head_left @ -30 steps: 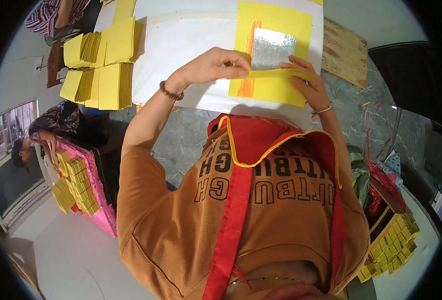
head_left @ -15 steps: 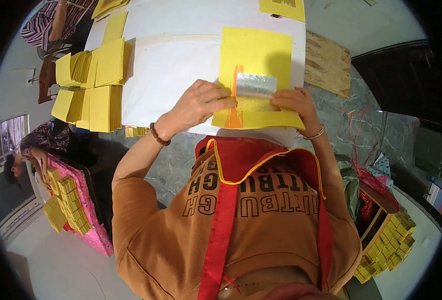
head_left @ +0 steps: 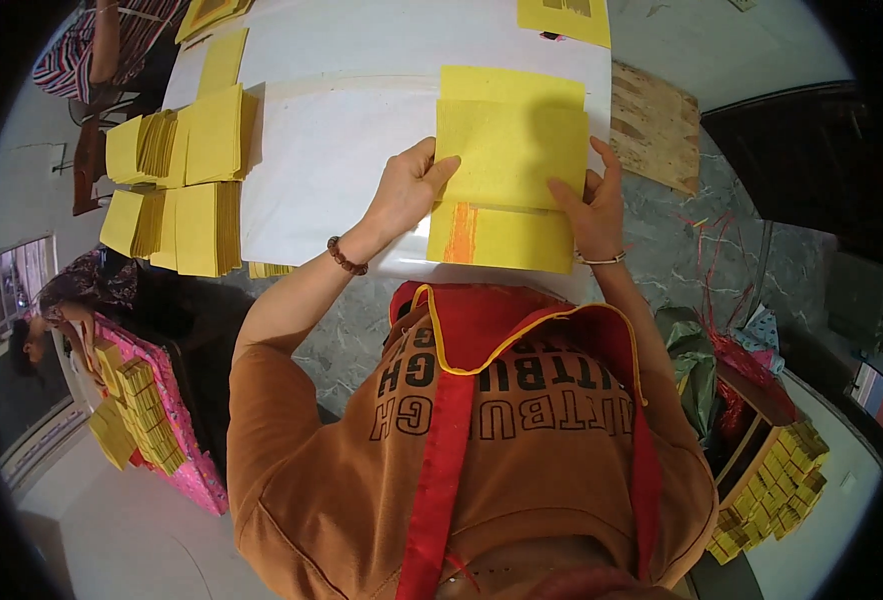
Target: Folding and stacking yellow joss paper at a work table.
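Two-handedly steadying yellow paper sheets at twelve o'clock: pinching nine-o'clock edge with left hand, thumbing three-o'clock edge with loosely parted right hand. Probably handling light, creasing easily; best gripping opposite edges.

Partly hidden now, the left hand behind the yellow paper, whose upper flap covers the orange strip's far end! Up top, the picture's edge slices the surface, a yellow corner sheet and a striped co-worker; other parcels, too small to tell.
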Available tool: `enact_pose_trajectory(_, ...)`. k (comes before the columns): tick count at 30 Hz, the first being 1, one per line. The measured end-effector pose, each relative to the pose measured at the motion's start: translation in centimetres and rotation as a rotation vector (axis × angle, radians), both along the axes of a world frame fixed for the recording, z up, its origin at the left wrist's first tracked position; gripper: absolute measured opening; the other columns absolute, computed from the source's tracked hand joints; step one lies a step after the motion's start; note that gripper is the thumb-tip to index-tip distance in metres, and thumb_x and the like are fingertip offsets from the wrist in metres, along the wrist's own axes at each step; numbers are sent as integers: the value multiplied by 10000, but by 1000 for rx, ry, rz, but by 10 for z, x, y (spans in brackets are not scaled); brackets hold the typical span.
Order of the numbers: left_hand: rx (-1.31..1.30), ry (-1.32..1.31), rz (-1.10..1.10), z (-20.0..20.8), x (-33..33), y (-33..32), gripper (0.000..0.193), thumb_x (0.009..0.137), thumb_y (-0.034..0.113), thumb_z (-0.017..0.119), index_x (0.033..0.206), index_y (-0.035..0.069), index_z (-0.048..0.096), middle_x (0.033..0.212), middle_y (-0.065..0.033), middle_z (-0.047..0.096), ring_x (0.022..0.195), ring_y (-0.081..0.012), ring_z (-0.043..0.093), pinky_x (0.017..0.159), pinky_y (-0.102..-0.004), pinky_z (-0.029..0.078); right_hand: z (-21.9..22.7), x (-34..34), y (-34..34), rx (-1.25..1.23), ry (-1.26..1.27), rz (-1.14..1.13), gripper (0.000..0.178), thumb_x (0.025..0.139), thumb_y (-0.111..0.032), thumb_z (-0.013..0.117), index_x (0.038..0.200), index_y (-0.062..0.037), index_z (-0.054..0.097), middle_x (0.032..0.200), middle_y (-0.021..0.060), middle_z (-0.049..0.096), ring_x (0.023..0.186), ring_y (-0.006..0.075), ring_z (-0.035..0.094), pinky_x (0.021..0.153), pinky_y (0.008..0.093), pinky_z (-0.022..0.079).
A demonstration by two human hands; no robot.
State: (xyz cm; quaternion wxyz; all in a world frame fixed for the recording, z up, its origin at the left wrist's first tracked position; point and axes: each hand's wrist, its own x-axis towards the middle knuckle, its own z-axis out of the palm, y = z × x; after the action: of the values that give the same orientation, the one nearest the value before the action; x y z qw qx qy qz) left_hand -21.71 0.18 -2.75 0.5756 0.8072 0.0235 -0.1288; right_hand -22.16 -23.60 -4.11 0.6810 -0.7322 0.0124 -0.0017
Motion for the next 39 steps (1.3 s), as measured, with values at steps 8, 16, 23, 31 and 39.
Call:
enact_pose_trajectory(8, -104, 111, 93, 19, 12, -6, 290, 853, 148, 567, 1078, 7, 452, 645, -51, 553, 502, -106, 480, 449, -246, 371, -6, 11, -5, -270, 34, 38, 317, 756, -141, 665, 1048, -45, 589, 756, 52, 607, 676, 83, 560, 601, 221, 432)
enact_pose_trajectory(16, 644, -817, -574, 43, -5, -31, 710, 822, 481, 516, 1386, 116, 286, 1441, -120, 250, 1322, -322, 238, 1043, -505, 195, -4, 4, -4, -330, -43, 36, 327, 737, -154, 663, 1034, -37, 593, 938, 144, 647, 846, 246, 638, 723, 314, 484)
enact_pose_trajectory(23, 718, -654, -801, 21, -7, -24, 671, 881, 545, 373, 1386, 114, 274, 1452, -90, 225, 1352, -267, 163, 1098, -456, 95, 22, 2, -2, -819, -190, 37, 375, 715, -195, 685, 1064, -92, 593, 1202, 114, 536, 1099, 254, 514, 894, 417, 391)
enact_pose_trajectory(31, 683, -577, -831, 21, -5, -23, 614, 906, 477, 388, 1396, 133, 254, 1463, -77, 202, 1357, -265, 142, 1096, -456, 86, 8, -20, -23, -989, -501, 567, 520, 847, -431, 481, 1267, -126, 455, 1365, 79, 377, 1272, 283, 336, 978, 660, 118)
enact_pose_trajectory(39, 721, -783, -769, 13, 0, -29, 483, 857, 234, 531, 1309, 103, 423, 1342, -98, 394, 1209, -283, 365, 987, -439, 278, 8, -25, -29, -956, -385, 649, 533, 858, -457, 448, 1295, -152, 433, 1393, 67, 344, 1304, 285, 280, 1010, 637, 80)
